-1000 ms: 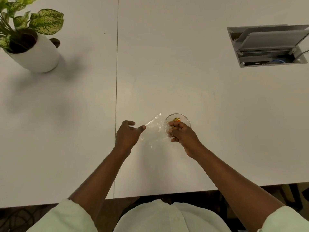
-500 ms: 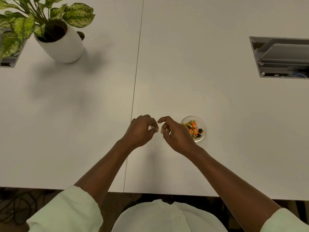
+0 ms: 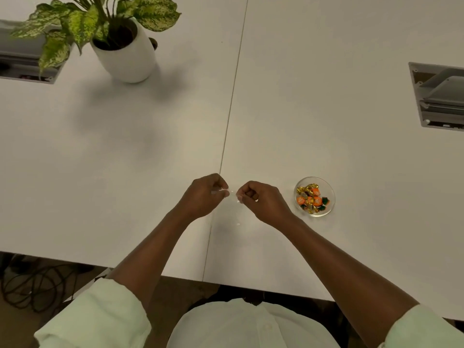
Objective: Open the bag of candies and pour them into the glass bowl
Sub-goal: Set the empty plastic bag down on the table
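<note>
A small glass bowl (image 3: 327, 212) stands on the white table, holding several orange, gold and green wrapped candies (image 3: 310, 199). To its left my left hand (image 3: 204, 195) and my right hand (image 3: 262, 200) are side by side, both pinched on a clear, nearly invisible plastic bag (image 3: 232, 193). Only thin glints of the bag show between the fingertips and just below them. No candy is visible in the bag. My right hand is about a hand's width left of the bowl, not touching it.
A white pot (image 3: 126, 52) with a speckled green plant stands at the back left. Open cable hatches (image 3: 438, 97) sit in the table at the right and far left. A seam (image 3: 229, 116) runs down the table. Cables lie on the floor at lower left.
One second ago my right hand held the bag at the bowl's rim. Both hands have since drawn left of the bowl and closed together on the bag. The candies now lie in the bowl.
</note>
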The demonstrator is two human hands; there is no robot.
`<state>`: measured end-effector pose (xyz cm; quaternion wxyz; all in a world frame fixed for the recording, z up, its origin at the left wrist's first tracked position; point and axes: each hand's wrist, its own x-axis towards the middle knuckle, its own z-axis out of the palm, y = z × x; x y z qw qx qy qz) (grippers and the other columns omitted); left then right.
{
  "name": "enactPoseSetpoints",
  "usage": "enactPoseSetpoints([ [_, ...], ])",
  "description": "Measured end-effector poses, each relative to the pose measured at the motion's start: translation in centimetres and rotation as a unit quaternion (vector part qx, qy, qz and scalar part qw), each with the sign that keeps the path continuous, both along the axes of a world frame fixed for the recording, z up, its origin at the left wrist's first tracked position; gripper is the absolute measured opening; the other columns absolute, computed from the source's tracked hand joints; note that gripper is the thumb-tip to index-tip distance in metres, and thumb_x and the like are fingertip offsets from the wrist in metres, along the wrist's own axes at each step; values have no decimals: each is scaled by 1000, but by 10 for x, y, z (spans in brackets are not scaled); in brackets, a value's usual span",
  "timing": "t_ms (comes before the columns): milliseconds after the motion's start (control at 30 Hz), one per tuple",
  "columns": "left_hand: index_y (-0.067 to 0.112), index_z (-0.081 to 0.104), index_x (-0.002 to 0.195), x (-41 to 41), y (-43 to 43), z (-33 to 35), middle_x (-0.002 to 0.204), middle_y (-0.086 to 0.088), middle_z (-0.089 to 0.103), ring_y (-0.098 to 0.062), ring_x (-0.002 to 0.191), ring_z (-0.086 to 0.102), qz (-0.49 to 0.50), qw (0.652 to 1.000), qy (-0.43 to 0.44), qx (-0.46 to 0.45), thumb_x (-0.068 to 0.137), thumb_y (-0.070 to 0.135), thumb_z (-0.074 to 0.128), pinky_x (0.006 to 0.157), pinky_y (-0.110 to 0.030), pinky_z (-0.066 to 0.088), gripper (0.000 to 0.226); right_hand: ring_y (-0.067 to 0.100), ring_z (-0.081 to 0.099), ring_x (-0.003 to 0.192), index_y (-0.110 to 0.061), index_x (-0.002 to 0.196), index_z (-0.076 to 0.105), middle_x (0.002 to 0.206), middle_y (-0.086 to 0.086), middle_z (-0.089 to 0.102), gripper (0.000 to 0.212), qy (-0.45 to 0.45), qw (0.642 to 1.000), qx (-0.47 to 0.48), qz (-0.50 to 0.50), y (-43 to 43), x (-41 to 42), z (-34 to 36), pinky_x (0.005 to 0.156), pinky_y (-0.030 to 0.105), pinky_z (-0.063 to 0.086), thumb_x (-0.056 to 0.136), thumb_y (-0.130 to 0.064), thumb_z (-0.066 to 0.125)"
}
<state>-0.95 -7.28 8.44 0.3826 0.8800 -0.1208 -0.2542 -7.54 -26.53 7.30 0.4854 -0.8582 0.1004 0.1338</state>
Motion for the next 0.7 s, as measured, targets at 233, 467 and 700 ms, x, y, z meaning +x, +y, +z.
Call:
enactPoseSetpoints([
  [233,13,64,110,-2,63,-32,93,-5,78,-23,88,74,199,949,231,-82,81,48,75,74,-34,52,47,10,73,73,-14,92,73,85,0,76,8,120,984,116,-69,33,25,-20,62,27,54,90,-16,66],
  [467,0,63,90,-27,105,-68,78,-15,72,-18,61,62,272,937,216,-16,87,18,72,56,-30,47,21,12,69,66,-11,88,72,82,4,76,11,175,979,88,-47,69,56,-50,58,25,53,88,-11,61],
  [700,13,56,73,-39,119,-90,71,0,63,-20,70,60,290,938,129,139,87,32,71,64,-29,44,27,16,66,90,-17,88,71,96,-4,74,8,128,985,-93,69,102,75,-73,79,31,53,89,-24,67],
])
